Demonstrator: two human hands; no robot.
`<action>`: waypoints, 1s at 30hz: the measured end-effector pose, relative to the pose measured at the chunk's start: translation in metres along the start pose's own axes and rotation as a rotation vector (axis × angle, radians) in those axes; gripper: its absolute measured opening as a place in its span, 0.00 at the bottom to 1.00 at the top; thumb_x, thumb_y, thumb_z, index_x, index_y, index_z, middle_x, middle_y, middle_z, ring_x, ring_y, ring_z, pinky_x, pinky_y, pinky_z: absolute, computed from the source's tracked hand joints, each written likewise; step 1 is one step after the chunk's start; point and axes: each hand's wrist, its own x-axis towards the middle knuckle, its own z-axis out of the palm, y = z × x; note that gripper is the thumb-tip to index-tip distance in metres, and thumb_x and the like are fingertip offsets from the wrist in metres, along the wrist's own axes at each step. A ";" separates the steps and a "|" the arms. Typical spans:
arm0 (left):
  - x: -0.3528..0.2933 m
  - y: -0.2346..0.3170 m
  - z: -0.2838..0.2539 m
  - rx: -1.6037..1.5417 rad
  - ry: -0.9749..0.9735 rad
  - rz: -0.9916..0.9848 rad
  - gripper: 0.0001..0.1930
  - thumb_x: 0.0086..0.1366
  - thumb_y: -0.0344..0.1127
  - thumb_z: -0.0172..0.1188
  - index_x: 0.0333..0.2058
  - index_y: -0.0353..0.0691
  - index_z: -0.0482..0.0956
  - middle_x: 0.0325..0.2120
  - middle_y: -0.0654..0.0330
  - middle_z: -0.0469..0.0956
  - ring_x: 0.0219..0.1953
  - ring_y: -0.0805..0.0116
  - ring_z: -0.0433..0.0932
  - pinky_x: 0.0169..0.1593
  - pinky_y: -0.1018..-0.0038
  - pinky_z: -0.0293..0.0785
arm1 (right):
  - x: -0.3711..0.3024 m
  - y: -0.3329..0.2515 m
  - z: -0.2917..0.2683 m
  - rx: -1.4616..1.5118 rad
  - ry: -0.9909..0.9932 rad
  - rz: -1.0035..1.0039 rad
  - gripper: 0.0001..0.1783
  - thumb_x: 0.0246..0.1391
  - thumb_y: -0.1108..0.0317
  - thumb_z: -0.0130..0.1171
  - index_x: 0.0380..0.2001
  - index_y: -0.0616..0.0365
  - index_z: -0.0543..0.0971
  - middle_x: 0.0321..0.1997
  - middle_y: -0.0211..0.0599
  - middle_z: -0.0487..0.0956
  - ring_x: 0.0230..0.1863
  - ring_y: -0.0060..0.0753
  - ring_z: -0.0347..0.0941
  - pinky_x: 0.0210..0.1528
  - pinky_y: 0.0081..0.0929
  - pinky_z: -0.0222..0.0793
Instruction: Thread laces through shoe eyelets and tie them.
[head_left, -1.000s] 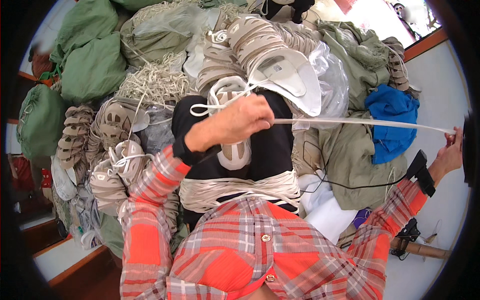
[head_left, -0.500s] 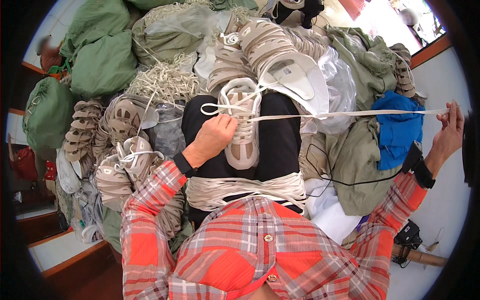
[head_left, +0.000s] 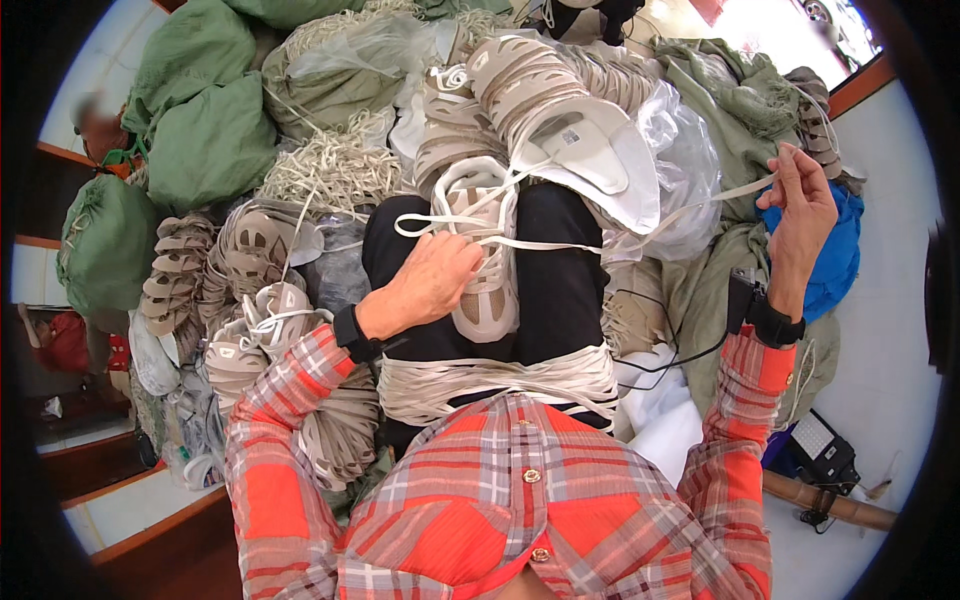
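A beige and white shoe upper (head_left: 484, 312) rests between my thighs, its toe toward me. My left hand (head_left: 425, 275) is closed on its left side, fingers curled at the lacing; exactly what they pinch is hidden. A cream shoelace (head_left: 560, 245) runs from the eyelets off to the right, sagging in the middle. Up at the right, my right hand (head_left: 800, 205) pinches the far part of this lace between thumb and fingers. A loose loop of lace (head_left: 410, 226) sticks out left of the tongue. Across my lap lies a bundle of cream laces (head_left: 500, 385).
Stacked uppers (head_left: 520, 80) stand beyond my knees, with more stacked uppers (head_left: 180, 270) at the left. A heap of laces (head_left: 335, 165) lies near green sacks (head_left: 205, 130). Clear plastic (head_left: 685, 150), blue cloth (head_left: 835, 245) and a black cable (head_left: 690, 352) are at the right.
My right hand has moved inward to the left and slightly up, still pinching the lace. The lace, taut before, now hangs slack. My left hand stays on the shoe upper.
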 end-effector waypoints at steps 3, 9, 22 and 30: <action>0.000 0.002 -0.017 -0.523 -0.389 -0.646 0.08 0.58 0.32 0.56 0.34 0.36 0.72 0.34 0.51 0.74 0.40 0.53 0.73 0.41 0.63 0.69 | 0.005 0.021 -0.018 -0.008 0.038 0.052 0.13 0.56 0.68 0.60 0.40 0.67 0.78 0.30 0.37 0.79 0.18 0.14 0.64 0.20 0.15 0.65; -0.024 -0.017 -0.028 -0.247 -0.249 0.002 0.10 0.58 0.33 0.57 0.39 0.42 0.75 0.26 0.58 0.74 0.26 0.50 0.74 0.34 0.60 0.73 | -0.002 0.073 -0.045 0.143 0.144 0.214 0.12 0.56 0.69 0.60 0.39 0.68 0.78 0.31 0.36 0.79 0.19 0.15 0.64 0.21 0.17 0.67; -0.006 -0.024 -0.022 -0.528 -0.375 -0.285 0.23 0.56 0.23 0.56 0.52 0.41 0.65 0.39 0.51 0.76 0.38 0.52 0.77 0.41 0.64 0.73 | 0.033 0.173 -0.304 -0.209 0.680 0.177 0.08 0.55 0.70 0.59 0.30 0.66 0.77 0.26 0.37 0.78 0.18 0.18 0.68 0.19 0.17 0.65; 0.013 -0.019 -0.008 -0.365 0.060 -0.038 0.17 0.56 0.23 0.57 0.46 0.36 0.73 0.42 0.53 0.72 0.44 0.55 0.73 0.47 0.67 0.72 | 0.057 0.013 -0.260 -0.608 0.661 -0.169 0.09 0.52 0.70 0.62 0.32 0.67 0.79 0.27 0.38 0.80 0.20 0.18 0.70 0.25 0.16 0.70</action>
